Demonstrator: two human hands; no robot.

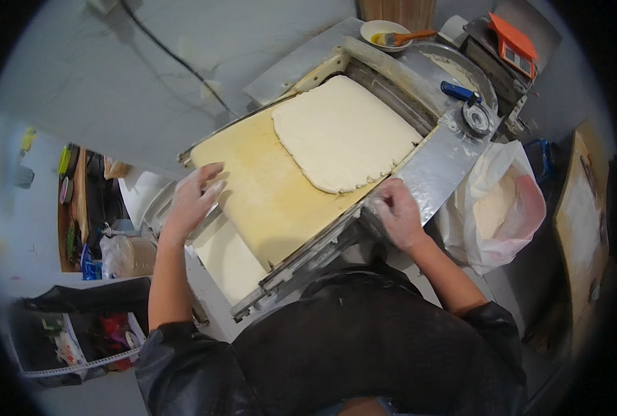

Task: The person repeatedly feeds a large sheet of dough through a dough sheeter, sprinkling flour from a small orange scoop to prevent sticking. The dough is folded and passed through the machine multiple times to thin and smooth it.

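Observation:
A wide sheet of pale dough (339, 135) lies on the yellowish belt (256, 177) of a dough sheeter, its far edge close to the roller housing (391, 99). The dough's near right edge is ragged. My left hand (196, 200), dusted with flour, is held at the belt's left end with its fingers apart and nothing in them. My right hand (397, 213) is at the machine's near side rail, just below the dough's right corner. Its fingers are curled, and whether they grip anything is hidden.
A bowl with a pastry brush (399, 37) stands behind the rollers. On the right are a round dial (476, 118), a blue-handled tool (459, 91), an orange scale (514, 47), an open bag of flour (495, 208) and a floury board (581, 234). A divided bin (79, 338) is at lower left.

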